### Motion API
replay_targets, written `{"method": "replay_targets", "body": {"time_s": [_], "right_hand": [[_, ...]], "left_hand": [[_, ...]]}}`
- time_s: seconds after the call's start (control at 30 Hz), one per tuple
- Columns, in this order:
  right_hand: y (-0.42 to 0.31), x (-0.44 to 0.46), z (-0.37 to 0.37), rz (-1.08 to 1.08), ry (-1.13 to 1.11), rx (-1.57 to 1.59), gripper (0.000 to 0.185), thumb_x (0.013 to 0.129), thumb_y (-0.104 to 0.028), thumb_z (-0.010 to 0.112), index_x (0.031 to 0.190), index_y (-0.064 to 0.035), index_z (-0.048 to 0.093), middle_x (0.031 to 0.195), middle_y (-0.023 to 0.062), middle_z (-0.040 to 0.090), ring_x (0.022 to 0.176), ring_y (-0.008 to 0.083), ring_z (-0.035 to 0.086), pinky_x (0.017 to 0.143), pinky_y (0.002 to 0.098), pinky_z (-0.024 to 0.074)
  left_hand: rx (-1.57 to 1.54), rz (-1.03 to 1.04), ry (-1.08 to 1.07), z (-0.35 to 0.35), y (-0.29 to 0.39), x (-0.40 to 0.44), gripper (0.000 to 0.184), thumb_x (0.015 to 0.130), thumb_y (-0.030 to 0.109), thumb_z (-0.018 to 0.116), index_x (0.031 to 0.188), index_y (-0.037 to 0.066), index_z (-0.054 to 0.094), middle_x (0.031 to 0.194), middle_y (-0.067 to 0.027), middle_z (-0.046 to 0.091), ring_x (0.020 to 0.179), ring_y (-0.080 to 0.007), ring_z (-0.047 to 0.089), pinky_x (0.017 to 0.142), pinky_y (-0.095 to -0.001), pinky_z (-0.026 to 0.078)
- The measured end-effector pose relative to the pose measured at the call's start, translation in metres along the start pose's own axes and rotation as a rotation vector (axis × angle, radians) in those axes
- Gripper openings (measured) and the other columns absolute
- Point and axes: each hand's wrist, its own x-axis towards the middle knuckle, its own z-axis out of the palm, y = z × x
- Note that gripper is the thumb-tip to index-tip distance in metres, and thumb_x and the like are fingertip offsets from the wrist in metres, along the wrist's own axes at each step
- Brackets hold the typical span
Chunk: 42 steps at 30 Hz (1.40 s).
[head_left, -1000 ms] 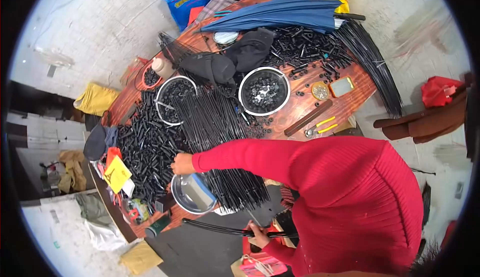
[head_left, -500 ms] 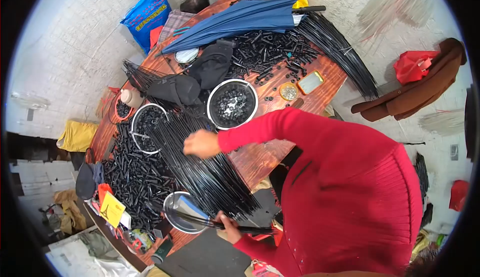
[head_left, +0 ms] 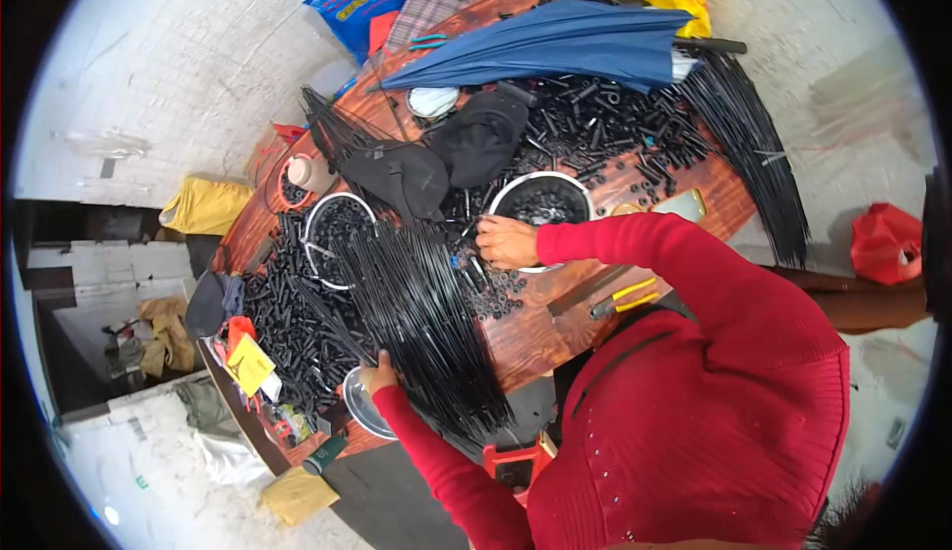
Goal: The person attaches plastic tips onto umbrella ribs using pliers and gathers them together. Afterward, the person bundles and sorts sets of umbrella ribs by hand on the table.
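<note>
My left hand (head_left: 379, 375) is closed around thin black rods (head_left: 342, 324), beside the rim of a clear bowl (head_left: 365, 409) at the table's near left. My right hand (head_left: 508, 243) is at the lower left rim of a white-rimmed bowl (head_left: 543, 177) holding small dark parts. Its fingers are pressed together, and what they hold is too small to make out. Between my hands lies a wide bundle of long black rods (head_left: 421, 317). Short black tubes (head_left: 288, 312) are heaped left of it, and small black rings (head_left: 496, 299) lie below my right hand.
A blue umbrella (head_left: 545, 44) and a black cap (head_left: 481, 138) lie across the back. Another white-rimmed bowl (head_left: 340, 201) stands left of the rods. Yellow-handled pliers (head_left: 633, 295) lie near my right forearm. Another person (head_left: 431, 9) in plaid is at the far edge.
My right hand has moved from above the rod bundle to the bowl of small parts. My left hand has moved up and left relative to the rod bundle, with rods in it. The view has shifted.
</note>
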Motion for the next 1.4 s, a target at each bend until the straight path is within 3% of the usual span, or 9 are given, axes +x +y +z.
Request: {"method": "replay_targets", "body": {"time_s": [0.23, 0.3, 0.33, 0.53, 0.8, 0.97, 1.17, 1.3, 1.4], "right_hand": [[0.014, -0.007, -0.016, -0.005, -0.004, 0.068, 0.019, 0.076, -0.031, 0.063, 0.079, -0.0127, 0.065, 0.088, 0.0037, 0.053, 0.095, 0.0237, 0.047, 0.093, 0.0408, 0.037], [0.007, -0.003, -0.018, 0.018, 0.016, 0.11, 0.017, 0.077, -0.03, 0.063, 0.079, -0.0127, 0.064, 0.087, 0.0039, 0.052, 0.095, 0.0236, 0.047, 0.092, 0.0407, 0.0376], [0.003, 0.0, -0.019, 0.049, 0.032, 0.148, 0.016, 0.078, -0.028, 0.063, 0.079, -0.0127, 0.063, 0.086, 0.004, 0.052, 0.094, 0.0235, 0.047, 0.09, 0.0406, 0.0381], [-0.019, 0.039, -0.014, 0.134, 0.052, 0.4, 0.014, 0.083, -0.023, 0.061, 0.079, -0.0089, 0.062, 0.083, 0.0053, 0.053, 0.085, 0.0251, 0.051, 0.074, 0.0385, 0.0448], [-0.021, 0.125, -0.003, 0.292, 0.184, 0.62, 0.017, 0.086, -0.02, 0.057, 0.085, -0.0055, 0.066, 0.084, 0.0102, 0.062, 0.079, 0.0308, 0.062, 0.071, 0.0436, 0.0492], [-0.03, 0.204, 0.022, 0.564, 0.245, 0.991, 0.017, 0.083, -0.014, 0.058, 0.095, -0.0045, 0.065, 0.09, 0.0119, 0.067, 0.085, 0.0301, 0.065, 0.076, 0.0412, 0.0504], [-0.037, 0.199, 0.032, 0.631, 0.313, 0.699, 0.021, 0.078, -0.006, 0.057, 0.098, -0.0057, 0.063, 0.097, 0.0088, 0.062, 0.094, 0.0293, 0.059, 0.079, 0.0392, 0.0483], [-0.02, 0.171, 0.026, 0.581, 0.133, 0.406, 0.035, 0.076, -0.006, 0.058, 0.11, -0.0109, 0.057, 0.114, 0.0083, 0.05, 0.103, 0.0329, 0.048, 0.079, 0.0424, 0.0473], [-0.016, 0.176, 0.026, 0.479, 0.245, 0.261, 0.028, 0.074, -0.005, 0.06, 0.102, -0.0091, 0.06, 0.109, 0.0093, 0.049, 0.099, 0.0327, 0.048, 0.076, 0.043, 0.0475]], "left_hand": [[0.128, 0.027, 0.075, 0.017, 0.024, 0.036, 0.044, 0.08, 0.033, 0.07, 0.105, -0.003, 0.064, 0.074, -0.0151, 0.066, 0.044, -0.0231, 0.06, 0.039, -0.0342, 0.046], [0.264, -0.034, 0.03, 0.017, 0.034, 0.041, 0.046, 0.078, 0.036, 0.072, 0.101, -0.003, 0.067, 0.078, -0.0181, 0.068, 0.056, -0.0272, 0.066, 0.051, -0.0377, 0.051], [0.405, 0.109, 0.105, 0.024, -0.015, 0.08, 0.049, 0.075, 0.041, 0.074, 0.096, -0.003, 0.068, 0.083, -0.0217, 0.069, 0.074, -0.033, 0.069, 0.069, -0.0405, 0.052], [0.409, 0.075, 0.021, 0.022, 0.002, 0.075, 0.059, 0.071, 0.046, 0.075, 0.099, -0.006, 0.068, 0.091, -0.0236, 0.069, 0.088, -0.0364, 0.067, 0.08, -0.0401, 0.05], [-0.068, -0.012, -0.099, -0.002, -0.012, 0.071, 0.079, 0.071, 0.042, 0.08, 0.121, -0.013, 0.054, 0.113, -0.0199, 0.065, 0.101, -0.0263, 0.062, 0.09, -0.0313, 0.045], [-0.38, 0.048, -0.275, -0.023, 0.015, 0.035, 0.058, 0.082, 0.031, 0.075, 0.12, -0.007, 0.054, 0.105, -0.0086, 0.064, 0.084, -0.0159, 0.06, 0.077, -0.0278, 0.048], [-0.457, 0.099, -0.226, -0.026, -0.008, 0.052, 0.041, 0.089, 0.025, 0.068, 0.114, -0.005, 0.057, 0.099, -0.0074, 0.066, 0.08, -0.0149, 0.061, 0.074, -0.0277, 0.049], [-0.428, 0.067, -0.236, -0.024, -0.011, 0.057, 0.044, 0.087, 0.024, 0.069, 0.118, -0.005, 0.056, 0.103, -0.008, 0.065, 0.086, -0.0163, 0.061, 0.078, -0.0283, 0.048], [-0.346, 0.1, -0.093, -0.023, -0.013, 0.065, 0.065, 0.085, 0.021, 0.072, 0.13, -0.011, 0.037, 0.112, -0.0121, 0.06, 0.094, -0.0184, 0.061, 0.086, -0.0308, 0.048]]}}
